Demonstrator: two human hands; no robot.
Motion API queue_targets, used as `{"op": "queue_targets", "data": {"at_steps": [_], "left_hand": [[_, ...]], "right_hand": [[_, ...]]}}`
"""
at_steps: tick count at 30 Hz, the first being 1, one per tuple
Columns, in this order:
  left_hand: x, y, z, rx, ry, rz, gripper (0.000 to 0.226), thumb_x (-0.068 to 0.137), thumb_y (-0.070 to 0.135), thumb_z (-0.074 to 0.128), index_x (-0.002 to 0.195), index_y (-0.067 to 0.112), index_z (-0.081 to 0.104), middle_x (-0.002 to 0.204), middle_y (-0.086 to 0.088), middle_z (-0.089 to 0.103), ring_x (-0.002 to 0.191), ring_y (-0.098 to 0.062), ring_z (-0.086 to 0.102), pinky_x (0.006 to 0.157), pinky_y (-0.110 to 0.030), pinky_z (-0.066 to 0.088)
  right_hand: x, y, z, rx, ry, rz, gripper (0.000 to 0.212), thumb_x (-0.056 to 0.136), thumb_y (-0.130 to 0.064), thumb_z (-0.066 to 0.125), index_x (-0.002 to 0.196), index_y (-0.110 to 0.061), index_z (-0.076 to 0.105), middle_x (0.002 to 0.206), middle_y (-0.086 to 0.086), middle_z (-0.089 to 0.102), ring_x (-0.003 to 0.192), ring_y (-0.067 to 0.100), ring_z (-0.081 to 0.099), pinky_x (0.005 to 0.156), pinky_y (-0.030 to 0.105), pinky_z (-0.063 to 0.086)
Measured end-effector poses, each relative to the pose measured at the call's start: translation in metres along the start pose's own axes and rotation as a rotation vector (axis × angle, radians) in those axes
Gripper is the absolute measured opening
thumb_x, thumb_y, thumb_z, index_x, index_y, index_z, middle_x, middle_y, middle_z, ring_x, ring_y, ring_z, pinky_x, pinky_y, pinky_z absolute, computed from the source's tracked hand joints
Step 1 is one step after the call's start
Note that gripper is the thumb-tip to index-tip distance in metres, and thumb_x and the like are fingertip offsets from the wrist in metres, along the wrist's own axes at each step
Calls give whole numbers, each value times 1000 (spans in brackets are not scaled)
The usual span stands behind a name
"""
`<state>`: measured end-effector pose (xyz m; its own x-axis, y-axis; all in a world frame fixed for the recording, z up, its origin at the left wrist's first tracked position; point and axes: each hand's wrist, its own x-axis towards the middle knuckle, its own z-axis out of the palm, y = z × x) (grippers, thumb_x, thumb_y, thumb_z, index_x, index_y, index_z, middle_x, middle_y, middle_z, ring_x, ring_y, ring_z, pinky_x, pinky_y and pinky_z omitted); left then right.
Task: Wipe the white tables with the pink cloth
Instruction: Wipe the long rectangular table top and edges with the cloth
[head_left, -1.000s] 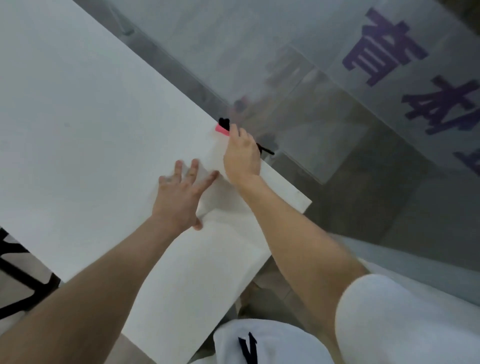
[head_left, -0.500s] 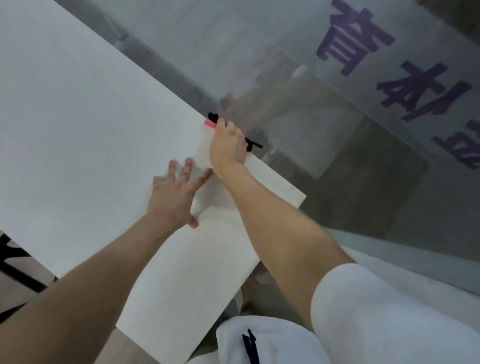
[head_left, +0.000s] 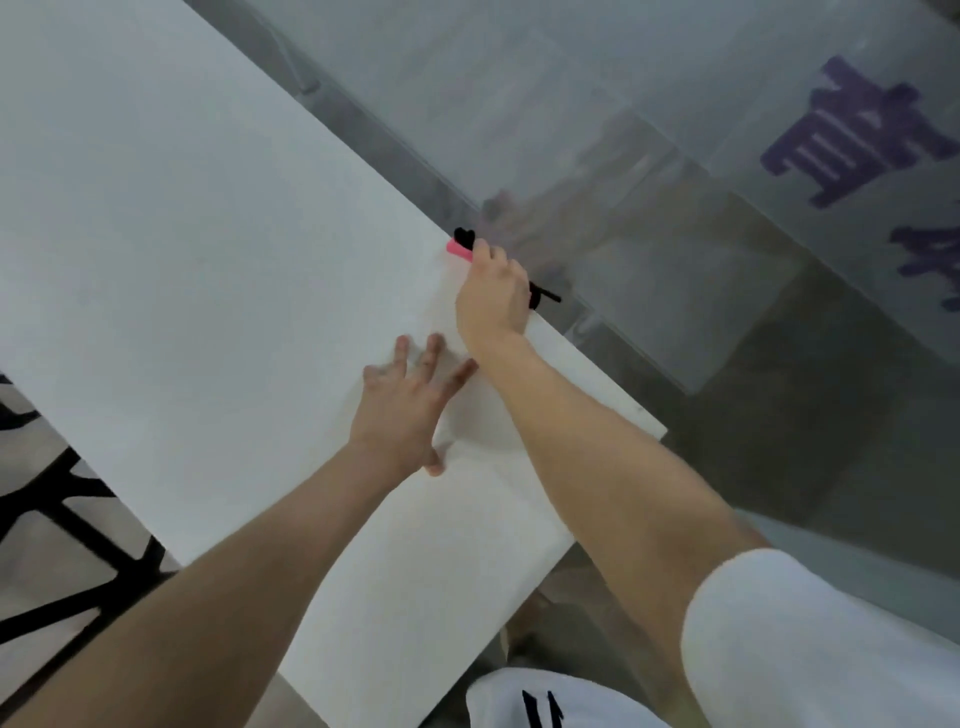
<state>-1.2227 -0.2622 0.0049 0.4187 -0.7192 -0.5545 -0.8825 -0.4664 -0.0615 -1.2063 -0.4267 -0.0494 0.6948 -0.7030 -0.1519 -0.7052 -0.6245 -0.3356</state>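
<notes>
Our right grip (head_left: 491, 299), closed on the pink cloth (head_left: 459, 250), has barely moved along the surface (head_left: 182, 249) far edge; our left hand (head_left: 405, 410), fingers spread, stays flat just behind it. Wiping continues.

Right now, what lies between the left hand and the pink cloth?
Head view: only bare white table and the right hand, which covers most of the pink cloth. The left hand lies flat.

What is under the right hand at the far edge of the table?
A bit of the pink cloth sticks out past the right hand, on the white table edge. The rest of the cloth is covered by the hand.
</notes>
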Motion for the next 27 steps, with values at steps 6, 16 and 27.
{"op": "queue_targets", "data": {"at_steps": [6,16,27], "left_hand": [[28,-58,-45,-239,159,-76,99,81,55,90,164,40,38,159,5,54,144,-24,52,106,-45,52],[57,-149,-27,-337,-97,-468,161,56,74,97,171,41,-11,179,-12,-12,163,-43,1,111,-74,45],[64,-151,-18,-302,-58,-465,165,49,73,100,168,44,-10,177,-13,-4,161,-49,7,108,-70,50]], "right_hand": [[-36,60,-10,-42,2,-58,65,91,12,49,154,-4,47,131,16,64,123,37,60,110,43,44],[30,-25,13,-113,-62,-85,49,100,2,45,148,-8,46,137,11,62,121,32,64,102,39,49],[-49,74,-17,-270,-60,64,65,88,9,57,151,-6,50,131,14,66,109,34,68,89,40,54]]}}
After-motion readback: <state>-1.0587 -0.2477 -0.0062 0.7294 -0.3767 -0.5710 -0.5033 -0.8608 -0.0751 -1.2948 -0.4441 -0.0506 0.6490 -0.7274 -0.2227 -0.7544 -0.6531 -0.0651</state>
